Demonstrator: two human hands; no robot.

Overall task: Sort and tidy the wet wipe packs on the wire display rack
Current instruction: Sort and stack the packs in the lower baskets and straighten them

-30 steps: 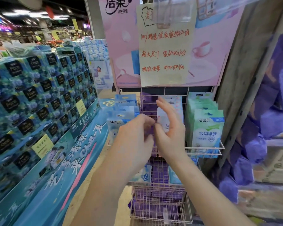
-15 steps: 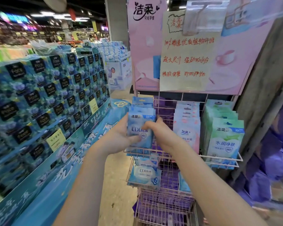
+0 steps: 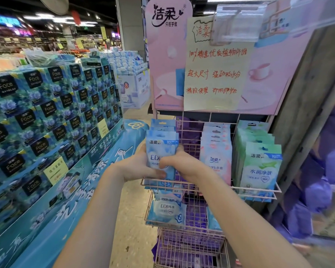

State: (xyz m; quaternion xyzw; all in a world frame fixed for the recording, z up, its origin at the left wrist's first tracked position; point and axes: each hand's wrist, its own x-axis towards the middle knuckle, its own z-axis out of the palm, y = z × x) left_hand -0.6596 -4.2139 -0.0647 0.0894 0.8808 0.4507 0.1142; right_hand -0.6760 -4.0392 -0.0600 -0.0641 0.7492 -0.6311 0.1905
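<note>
- We have both hands on the blue EDI wet wipe packs (image 3: 161, 149), which stand upright at the left end of the top tier of the wire display rack (image 3: 190, 246).
- Our left hand (image 3: 137, 168) wraps the bunch from its outer side, with the thumb pressed across the lower front. Our right hand (image 3: 182, 165) curls its fingers over the front from the inner side, so the bunch is squeezed between the two.
- We cannot tell whether the packs' bottom edges sit on the tier's floor, because the hands hide them.
- Done, in our judgement: the pink packs (image 3: 216, 157) in the middle of that tier and the green packs (image 3: 259, 167) at its right end each stand in an even, forward-facing row.
- Left to do, as we read it: squaring the blue bunch into line, then the rack's second tier. There a larger EDI pack (image 3: 167, 211) lies tilted against the front wire with others loose around it.
- The rack's bottom basket holds purple goods (image 3: 174, 256), too blurred for us to judge their order.
- We'd put the job near halfway.
</note>
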